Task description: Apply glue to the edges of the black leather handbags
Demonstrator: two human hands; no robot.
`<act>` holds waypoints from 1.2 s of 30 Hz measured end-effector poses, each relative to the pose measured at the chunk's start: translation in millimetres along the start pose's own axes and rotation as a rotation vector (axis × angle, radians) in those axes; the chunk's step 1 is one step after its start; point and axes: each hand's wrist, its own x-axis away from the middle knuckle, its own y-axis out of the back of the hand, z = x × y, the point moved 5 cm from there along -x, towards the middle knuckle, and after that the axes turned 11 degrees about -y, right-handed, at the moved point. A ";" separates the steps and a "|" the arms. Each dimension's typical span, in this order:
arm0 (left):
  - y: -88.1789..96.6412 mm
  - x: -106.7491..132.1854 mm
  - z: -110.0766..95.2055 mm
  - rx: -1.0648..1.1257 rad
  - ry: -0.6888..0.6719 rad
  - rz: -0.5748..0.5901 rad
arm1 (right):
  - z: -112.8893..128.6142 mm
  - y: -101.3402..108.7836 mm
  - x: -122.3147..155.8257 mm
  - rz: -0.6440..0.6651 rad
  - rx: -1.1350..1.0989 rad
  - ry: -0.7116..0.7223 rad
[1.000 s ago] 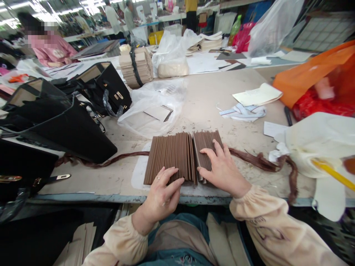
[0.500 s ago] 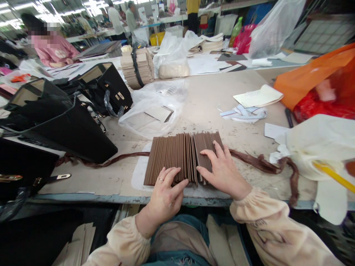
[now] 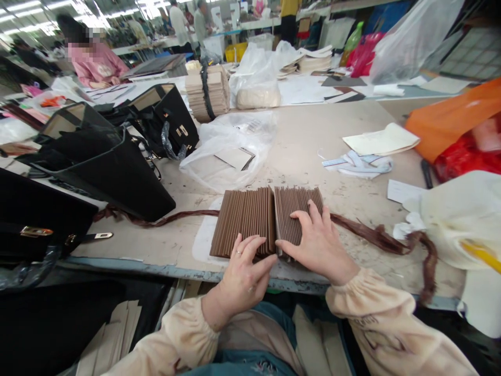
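On the table (image 3: 305, 125), close to its near edge, we have 2 brown stacks of thin pieces, the left stack (image 3: 242, 219) and the right stack (image 3: 287, 214), side by side with a narrow gap between them. Our left hand (image 3: 246, 271) is at the near edge of the left stack, fingers loosely bent and apart, 1 reaching toward the gap; we cannot tell whether it pinches a piece. Our right hand (image 3: 323, 240) is spread over the right stack, thumb by the gap.

We do best, in our judgement, to rest the right palm lightly so the ridges stay even, and to work the left fingertips along the edges, few pieces at once. Hard pressure could fan the rows. The brown cloth (image 3: 370, 235) trails out on 2 sides; a tug on it might upset them.
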 end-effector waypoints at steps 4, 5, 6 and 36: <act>16.6 12.4 12.4 0.014 -0.003 -0.111 | -0.3 -0.4 0.2 0.010 0.002 -0.006; 19.9 15.1 15.5 -0.007 -0.001 -0.119 | -0.4 -0.5 0.4 0.011 0.001 -0.003; 22.3 17.5 17.7 -0.026 -0.002 -0.117 | -0.6 -0.7 0.6 0.014 0.001 -0.001; 19.7 19.2 11.8 -0.131 0.037 -0.070 | -2.7 -2.3 0.3 0.011 0.044 0.023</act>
